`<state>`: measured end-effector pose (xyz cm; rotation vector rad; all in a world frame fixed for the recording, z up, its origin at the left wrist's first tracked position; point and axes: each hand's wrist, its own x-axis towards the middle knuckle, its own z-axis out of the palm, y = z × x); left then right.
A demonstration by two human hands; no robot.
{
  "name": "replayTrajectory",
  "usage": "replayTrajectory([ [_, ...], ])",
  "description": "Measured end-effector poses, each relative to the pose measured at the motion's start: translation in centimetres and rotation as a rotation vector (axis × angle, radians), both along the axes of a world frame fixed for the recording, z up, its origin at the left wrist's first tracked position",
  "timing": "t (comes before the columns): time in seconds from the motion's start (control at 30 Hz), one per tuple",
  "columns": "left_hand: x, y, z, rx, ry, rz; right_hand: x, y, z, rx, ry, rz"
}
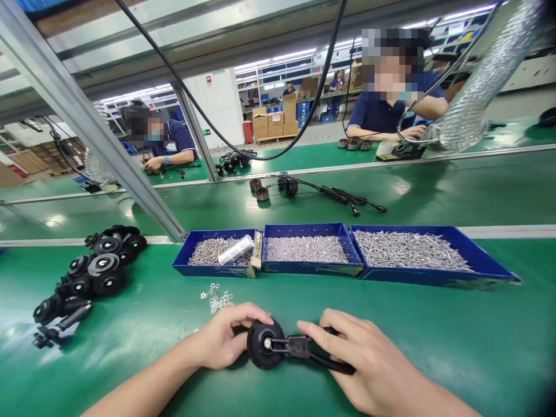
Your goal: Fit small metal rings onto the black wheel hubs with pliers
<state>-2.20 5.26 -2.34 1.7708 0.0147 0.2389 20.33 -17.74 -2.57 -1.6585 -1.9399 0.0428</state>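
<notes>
A round black motor-like part (264, 344) with a cable and a small connector (299, 346) rests on the green bench near me. My left hand (223, 339) grips the round body from the left. My right hand (360, 359) holds the cable and connector end on the right. Just beyond my left hand lies a small scatter of silver washers (216, 299).
Three blue trays of silver screws and small hardware (212, 252) (308, 250) (412, 251) line the bench ahead. A heap of black round parts (93, 269) lies at the left. More parts and cables (304, 188) sit on the conveyor; other people work opposite.
</notes>
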Motion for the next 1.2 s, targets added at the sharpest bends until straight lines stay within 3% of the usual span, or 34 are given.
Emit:
replayTrajectory([
  [0.07,0.1,0.3,0.3,-0.004,0.047,-0.010,0.1,0.1,-0.1,-0.009,0.012,-0.001],
  [0.17,0.0,0.7,1.3,0.117,0.081,-0.039,0.0,0.2,0.0,0.013,-0.010,0.005],
  [0.33,0.3,0.3,1.8,0.275,-0.041,-0.023,-0.2,0.2,0.7,0.073,-0.037,-0.015],
  [0.63,1.4,-0.2,1.0,0.198,-0.017,0.134,-0.6,0.2,-0.8,0.066,-0.005,-0.082],
  [1.03,1.7,0.7,1.3,0.174,0.006,0.040,-0.6,0.5,-0.7,0.039,-0.045,-0.067],
  [1.2,1.4,0.9,1.2,0.184,-0.010,0.040,-0.9,0.7,0.1,0.099,0.084,-0.027],
])
